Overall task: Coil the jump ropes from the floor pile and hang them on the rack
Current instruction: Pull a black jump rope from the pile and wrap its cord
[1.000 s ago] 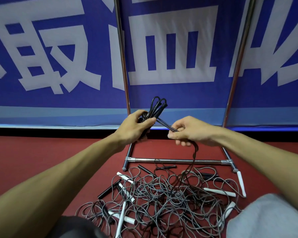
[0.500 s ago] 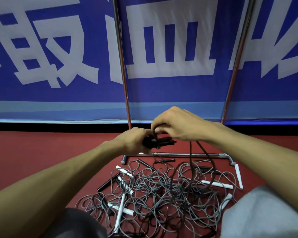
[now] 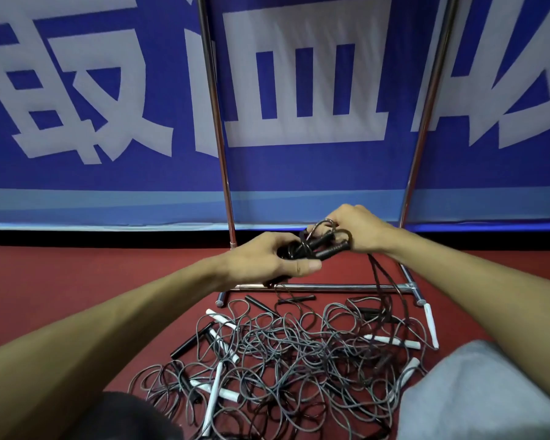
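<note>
While both hands meet in the air in front of the rack (image 3: 218,138), the left hand (image 3: 267,263) is closed round a black jump rope (image 3: 323,246), with the thumb laid along the underside and the fingers curled over the top. The rope's two black handles lie side by side and stick out of this fist toward the right, with loops of cord gathered around them. The right hand (image 3: 358,227) sits just beyond the handle tips, knuckles up. Its fingers are curled and pinch a loop of the same cord above the handles.

From under the right hand a loose length of cord (image 3: 383,290) hangs down, crosses the rack's low base bar (image 3: 346,288) and runs into the pile (image 3: 283,360). The pile is a tangle of grey and dark cords on the red floor (image 3: 45,296), directly below the hands and just in front of the base bar. White handles (image 3: 391,341) and black handles (image 3: 188,344) lie mixed through it.

The rack's two chrome uprights rise past the top of the view. Behind them hangs a blue banner (image 3: 299,169) with large white characters. A grey trouser leg (image 3: 477,395) fills the lower right corner beside the pile.
</note>
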`<state>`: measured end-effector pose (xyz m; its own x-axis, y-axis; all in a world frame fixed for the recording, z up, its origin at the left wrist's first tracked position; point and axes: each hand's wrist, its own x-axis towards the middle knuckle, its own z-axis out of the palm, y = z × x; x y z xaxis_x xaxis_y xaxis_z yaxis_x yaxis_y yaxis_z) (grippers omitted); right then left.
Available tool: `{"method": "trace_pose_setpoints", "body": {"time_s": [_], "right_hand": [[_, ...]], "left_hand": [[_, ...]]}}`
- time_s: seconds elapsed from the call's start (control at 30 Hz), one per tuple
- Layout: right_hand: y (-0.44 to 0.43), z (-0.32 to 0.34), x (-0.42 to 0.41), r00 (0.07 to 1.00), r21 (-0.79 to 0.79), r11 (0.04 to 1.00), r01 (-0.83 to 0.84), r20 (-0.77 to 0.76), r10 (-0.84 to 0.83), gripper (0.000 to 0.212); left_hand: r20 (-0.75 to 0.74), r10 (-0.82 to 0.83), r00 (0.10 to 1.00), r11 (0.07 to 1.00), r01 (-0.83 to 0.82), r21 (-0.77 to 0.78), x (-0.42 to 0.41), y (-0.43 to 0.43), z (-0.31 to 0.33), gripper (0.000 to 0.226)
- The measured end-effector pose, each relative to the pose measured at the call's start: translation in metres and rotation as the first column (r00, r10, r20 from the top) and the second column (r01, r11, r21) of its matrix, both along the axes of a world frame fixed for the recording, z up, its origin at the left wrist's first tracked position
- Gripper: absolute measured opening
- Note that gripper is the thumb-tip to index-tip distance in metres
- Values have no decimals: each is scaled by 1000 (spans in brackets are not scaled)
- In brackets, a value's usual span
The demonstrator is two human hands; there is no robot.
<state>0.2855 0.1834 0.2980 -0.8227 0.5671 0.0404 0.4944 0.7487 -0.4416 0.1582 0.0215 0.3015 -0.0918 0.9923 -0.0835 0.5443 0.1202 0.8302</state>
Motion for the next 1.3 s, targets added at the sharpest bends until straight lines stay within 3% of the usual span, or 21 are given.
{"method": "trace_pose_setpoints", "body": {"time_s": [0.1,0.23,0.37,0.5,0.6,0.7,0.77,0.83,0.87,1.03,1.2,1.3], "right_hand": [[-8,-1,0,999,-190,982,-21,25,26,34],[-20,0,-3,996,-540,840,-54,30,84,59],[-18,3,-1,991,-542,838,-66,62,118,32],[-17,2,-1,976,-411,899,-153,77,202,11],[-28,10,-6,950,-155,947,-282,90,297,9],[-48,21,-14,908,132,899,-417,96,407,15],[-58,22,-18,890,289,842,-456,116,442,17],[-64,22,-20,884,379,802,-462,130,448,16],[-65,21,-20,887,399,796,-454,120,446,16],[-50,18,-13,926,429,841,-328,-30,376,15],[-36,13,-9,954,412,902,-129,-195,226,23],[-31,14,-6,960,365,930,-43,-242,139,26]], "left_hand": [[108,97,989,995,-100,22,-2,0,7,27],[248,283,927,951,-304,52,-9,5,6,16],[418,417,807,885,-466,16,-23,6,7,18],[535,475,699,832,-555,-13,-45,5,5,16],[455,519,723,804,-594,29,-60,2,-1,7],[283,547,788,814,-580,42,-68,-1,-13,12],[-60,470,880,881,-464,94,-73,-1,-24,13],[-439,259,860,964,-257,65,-70,-2,-29,17],[-534,155,831,983,-182,2,-67,-2,-31,19],[-570,-174,803,971,44,-235,-41,-6,-26,11],[-493,-239,836,964,144,-224,-24,-1,-12,13],[-452,-224,864,971,160,-177,-18,-2,-4,33]]}}
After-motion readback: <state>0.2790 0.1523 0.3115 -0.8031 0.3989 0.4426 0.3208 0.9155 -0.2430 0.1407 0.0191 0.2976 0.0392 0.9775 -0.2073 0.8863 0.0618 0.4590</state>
